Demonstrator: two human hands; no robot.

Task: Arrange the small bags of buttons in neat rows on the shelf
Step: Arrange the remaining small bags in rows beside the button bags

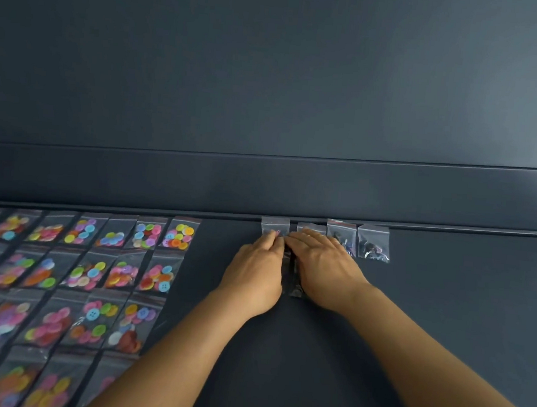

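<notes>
Rows of clear zip bags with bright buttons (75,271) cover the left of the dark shelf (445,313). Along the back edge lie small bags of dark buttons: one (373,243) at the right end, another (341,236) beside it, and two more (273,226) partly under my hands. My left hand (257,273) and my right hand (323,268) rest side by side, palms down, fingertips pressing on these bags. Between and below the hands a further dark bag (296,282) shows. What the fingers grip is hidden.
A dark raised ledge (262,186) and wall run along the back of the shelf. Bare shelf surface stretches to the right of the small bags and in front of my forearms.
</notes>
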